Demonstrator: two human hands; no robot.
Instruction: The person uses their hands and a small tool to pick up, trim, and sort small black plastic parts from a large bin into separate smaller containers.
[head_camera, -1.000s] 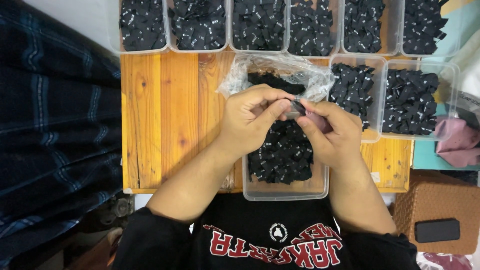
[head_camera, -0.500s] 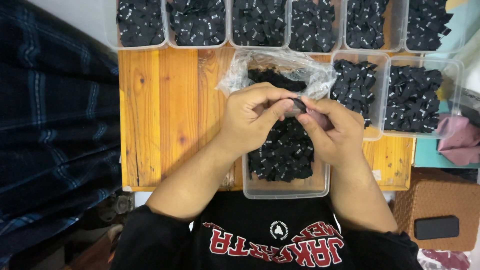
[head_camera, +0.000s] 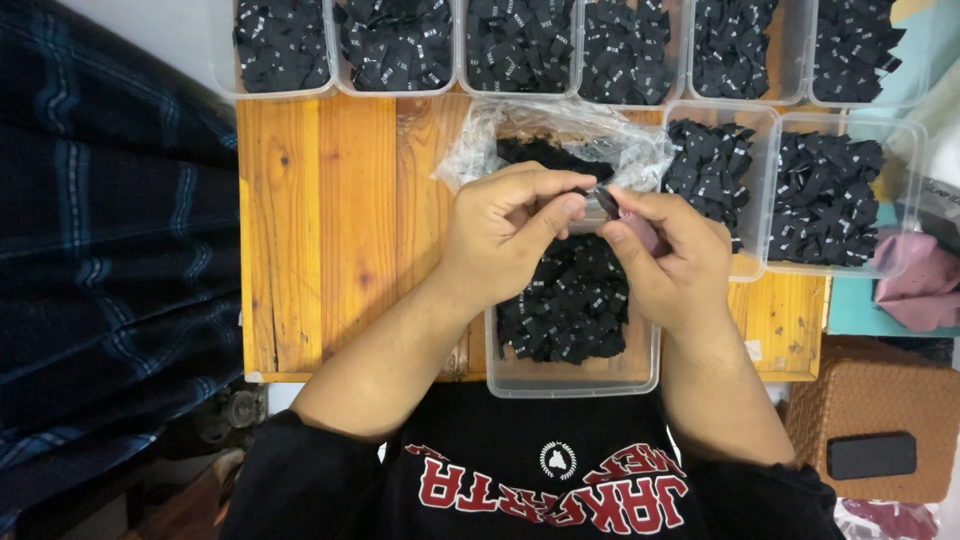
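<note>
Wooden table (head_camera: 340, 230): carries a row of clear bins of black labels (head_camera: 520, 45) along its far edge and one clear tub (head_camera: 575, 375) of the same labels at the near edge. Crumpled plastic bag (head_camera: 560, 130): lies just beyond the hands. Left hand (head_camera: 505, 235) and right hand (head_camera: 670, 260): meet above the tub, fingertips pinched narrow on one small black label (head_camera: 603, 200) (partly hidden by the fingers).

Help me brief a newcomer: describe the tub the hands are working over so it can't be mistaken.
On the wooden table, find the clear plastic tub at the near edge, under the left hand and right hand. It holds black labels and, unlike the other tubs, stands alone nearest the person.
</note>
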